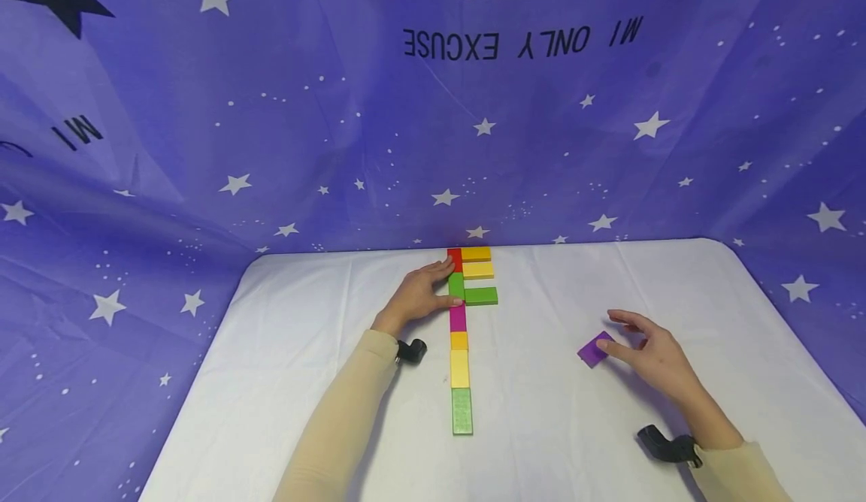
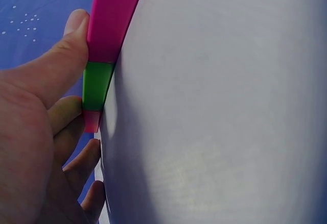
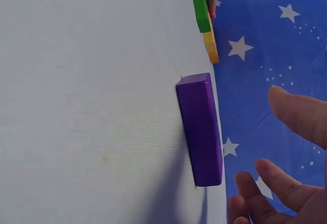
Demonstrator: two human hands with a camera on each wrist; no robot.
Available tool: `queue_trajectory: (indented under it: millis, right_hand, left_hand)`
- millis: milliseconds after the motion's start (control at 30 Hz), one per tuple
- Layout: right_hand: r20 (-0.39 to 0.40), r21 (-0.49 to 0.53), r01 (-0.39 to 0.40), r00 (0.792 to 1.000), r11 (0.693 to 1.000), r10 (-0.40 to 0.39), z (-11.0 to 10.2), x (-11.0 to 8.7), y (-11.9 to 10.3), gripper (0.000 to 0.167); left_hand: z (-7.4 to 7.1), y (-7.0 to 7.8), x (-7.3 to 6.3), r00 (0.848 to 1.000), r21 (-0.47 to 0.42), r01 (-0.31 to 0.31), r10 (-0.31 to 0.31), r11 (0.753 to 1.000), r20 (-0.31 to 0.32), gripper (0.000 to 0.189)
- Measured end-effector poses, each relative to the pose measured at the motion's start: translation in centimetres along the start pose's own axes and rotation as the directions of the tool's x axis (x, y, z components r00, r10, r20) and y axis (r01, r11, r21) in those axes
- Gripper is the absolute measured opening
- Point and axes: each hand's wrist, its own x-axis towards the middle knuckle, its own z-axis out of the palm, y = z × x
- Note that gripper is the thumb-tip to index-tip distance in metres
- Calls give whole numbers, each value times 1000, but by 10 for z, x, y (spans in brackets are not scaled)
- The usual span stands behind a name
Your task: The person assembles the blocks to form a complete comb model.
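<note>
My left hand [image 1: 421,291] lies beside the upper part of a column of blocks, fingertips at the red block [image 1: 456,256] and thumb at the lower end of the green block [image 1: 456,287]. The magenta block [image 1: 458,319] continues the column just below the thumb. In the left wrist view the thumb [image 2: 76,35] lies along the side of the blocks. Over on the right, a purple block [image 3: 201,132] lies flat on the white cloth. My right hand [image 1: 652,355] hovers by it with fingers spread; the right wrist view shows a gap between hand and block.
Farther down the column are an orange block [image 1: 459,340], a pale yellow block [image 1: 459,368] and a light green block [image 1: 462,412]. Orange [image 1: 476,255], yellow [image 1: 478,270] and green [image 1: 481,296] blocks branch off to the right. A purple star-printed curtain [image 1: 379,111] hangs behind the table.
</note>
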Motion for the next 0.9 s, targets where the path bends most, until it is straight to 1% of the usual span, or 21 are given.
queue_trajectory:
  millis: [133,233,400,500,567,667,767,900]
  right_hand:
    - [18,4,2,1000,1000,-3,3,-5,3,69]
    - [33,25,9,999,1000,-10,5,-7,4,71]
    - [83,81,45,995,996,-52,8,-7,6,75]
    - [100,78,66,992,995,-74,10,-7,6,78]
    - [97,49,85,991,995,-89,11,-7,6,79]
    - [77,-21,102,992,995,-100,14,-9,6,77]
    - [56,-85,95,994,992,-90,15,-10,4,75]
    - [42,-133,79,996,988,-73,17,-10,1,72]
  left_hand:
    - [0,1,0,1000,-14,-10,10,1000,3,86]
    - [0,1,0,1000,-7,-13,13,1000,7,86]
    - [1,-1,0,1000,6,-12,12,1000,-4,85]
    - [0,-1,0,1000,1,-12,12,1000,-9,85]
    - [0,-1,-1,1000,0,-9,9,1000,-8,85]
    - [1,0,-1,1000,-5,-8,8,1000,-6,85]
    - [1,0,-2,1000,-5,-7,7,1000,-4,85]
    - [0,0,-2,1000,-1,-7,7,1000,-10,85]
